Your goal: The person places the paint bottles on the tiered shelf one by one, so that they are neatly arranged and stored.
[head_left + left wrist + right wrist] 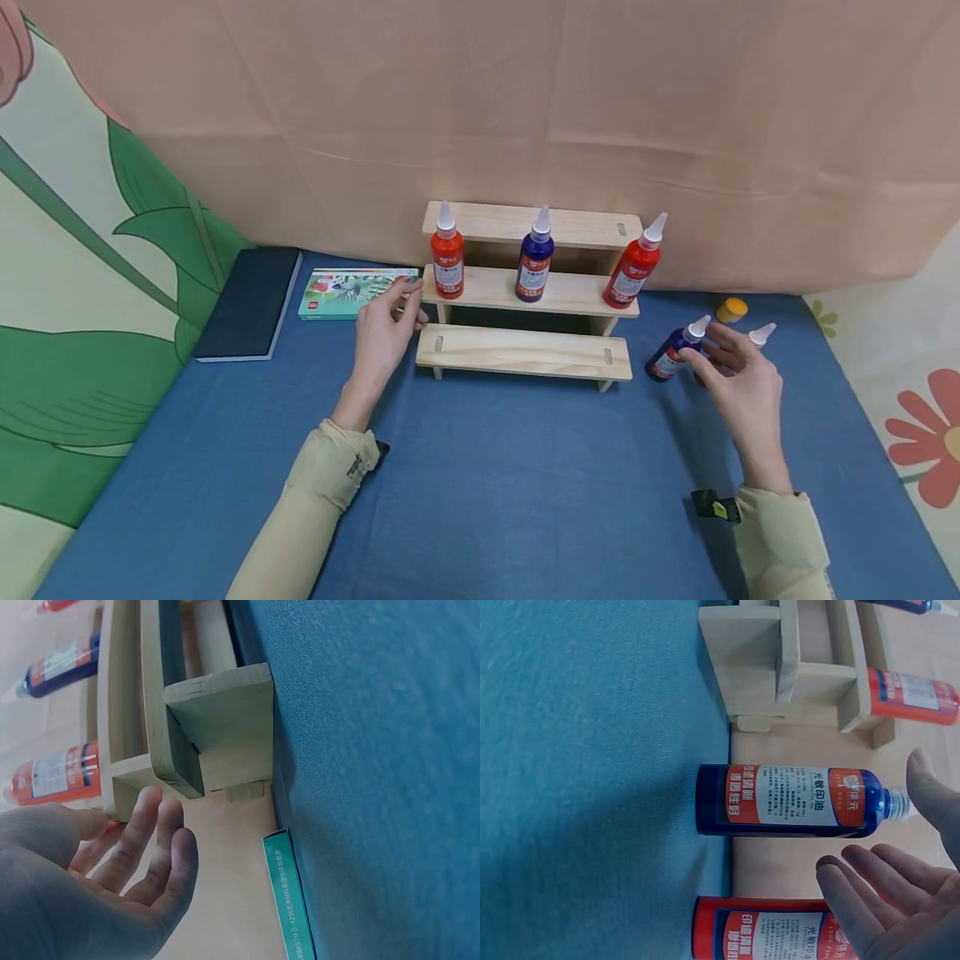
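Observation:
My left hand [386, 329] is at the left end of a three-tier wooden stand [525, 350], fingers loosely bent. In the left wrist view, its thumb and forefinger meet the end of the middle tier. My right hand [742, 383] reaches around the nozzle end of a blue ink bottle [795, 801] standing on the table. Its thumb and fingers are spread on either side, with a gap visible in the right wrist view. A red ink bottle [772, 930] stands beside that one, mostly hidden by the hand in the head view.
On the middle tier stand a red bottle [447, 265] at left, a blue bottle [534, 267] centrally and another red bottle [633, 271] at right. A green box [341, 292] and a dark notebook [247, 304] lie left. Behind the right-hand bottles is a yellow-topped object [731, 311].

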Motion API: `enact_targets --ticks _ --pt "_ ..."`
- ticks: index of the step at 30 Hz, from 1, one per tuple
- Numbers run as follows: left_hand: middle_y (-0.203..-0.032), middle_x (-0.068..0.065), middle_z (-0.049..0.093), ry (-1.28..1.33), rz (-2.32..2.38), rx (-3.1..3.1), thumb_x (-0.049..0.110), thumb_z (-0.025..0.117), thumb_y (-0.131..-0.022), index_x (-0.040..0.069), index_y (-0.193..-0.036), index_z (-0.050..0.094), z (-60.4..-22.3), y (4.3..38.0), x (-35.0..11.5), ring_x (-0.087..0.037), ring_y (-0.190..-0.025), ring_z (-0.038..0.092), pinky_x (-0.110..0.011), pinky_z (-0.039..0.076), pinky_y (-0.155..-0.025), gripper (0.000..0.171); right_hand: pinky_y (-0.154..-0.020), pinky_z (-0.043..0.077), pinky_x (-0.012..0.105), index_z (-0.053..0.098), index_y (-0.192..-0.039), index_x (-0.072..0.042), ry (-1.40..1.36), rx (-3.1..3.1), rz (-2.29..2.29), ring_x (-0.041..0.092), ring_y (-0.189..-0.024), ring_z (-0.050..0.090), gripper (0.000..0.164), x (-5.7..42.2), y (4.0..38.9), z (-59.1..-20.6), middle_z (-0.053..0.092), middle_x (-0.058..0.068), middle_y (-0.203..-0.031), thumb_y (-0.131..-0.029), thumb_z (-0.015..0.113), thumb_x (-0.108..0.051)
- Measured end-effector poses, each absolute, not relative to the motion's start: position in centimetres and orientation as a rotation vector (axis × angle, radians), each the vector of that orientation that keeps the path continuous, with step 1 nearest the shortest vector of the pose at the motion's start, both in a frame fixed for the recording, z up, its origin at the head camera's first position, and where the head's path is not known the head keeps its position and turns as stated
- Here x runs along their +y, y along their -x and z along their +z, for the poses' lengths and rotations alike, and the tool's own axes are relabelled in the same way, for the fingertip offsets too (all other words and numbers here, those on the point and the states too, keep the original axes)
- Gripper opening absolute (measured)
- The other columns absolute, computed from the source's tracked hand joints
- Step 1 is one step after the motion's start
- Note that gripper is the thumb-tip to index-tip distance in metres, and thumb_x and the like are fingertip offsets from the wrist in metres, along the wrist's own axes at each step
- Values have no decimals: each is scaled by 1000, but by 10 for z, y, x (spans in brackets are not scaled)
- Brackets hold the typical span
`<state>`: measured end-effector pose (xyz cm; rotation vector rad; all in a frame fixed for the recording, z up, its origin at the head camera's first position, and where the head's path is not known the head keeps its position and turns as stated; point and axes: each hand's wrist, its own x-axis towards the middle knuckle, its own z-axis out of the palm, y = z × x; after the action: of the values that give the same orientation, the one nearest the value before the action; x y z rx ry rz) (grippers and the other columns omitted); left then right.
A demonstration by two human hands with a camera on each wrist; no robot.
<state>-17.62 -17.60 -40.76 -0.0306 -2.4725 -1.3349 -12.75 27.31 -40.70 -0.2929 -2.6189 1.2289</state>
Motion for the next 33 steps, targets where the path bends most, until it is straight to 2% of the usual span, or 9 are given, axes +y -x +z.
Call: enact_targets --ticks 4,9,21,33 --pt "-84 -15 77 29 -1330 -2471 20 61 -112 3 -138 72 -408 176 -176 -35 -74 76 -20 46 -60 33 -105 51 52 52 -158 -5 276 -2650 1234 43 -132 62 74 273 130 -408 59 22 -152 -99 79 -41" --pt "-83 -15 77 28 -1327 -2468 19 61 -112 3 -137 72 -406 176 -176 -33 -73 77 -19 46 -59 32 -106 48 59 50 -159 -3 279 -2665 1260 46 -134 60 77 273 132 -409 56 25 -153 -99 78 -42" --pt "-83 -15 77 45 -1316 -2463 19 61 -112 3 -137 72 -407 175 -175 -37 -73 76 -21 47 -59 32 -107 48 59 53 -154 0 243 -2670 1249 46 -131 61 72 269 135 -410 60 27 -148 -100 78 -40" --pt "-83 -15 77 31 -1319 -2469 19 62 -112 3 -137 72 -406 174 -176 -35 -73 76 -22 46 -58 32 -106 48 62 55 -152 2 243 -2694 1222 47 -130 62 67 268 140 -413 63 28 -144 -102 76 -35"
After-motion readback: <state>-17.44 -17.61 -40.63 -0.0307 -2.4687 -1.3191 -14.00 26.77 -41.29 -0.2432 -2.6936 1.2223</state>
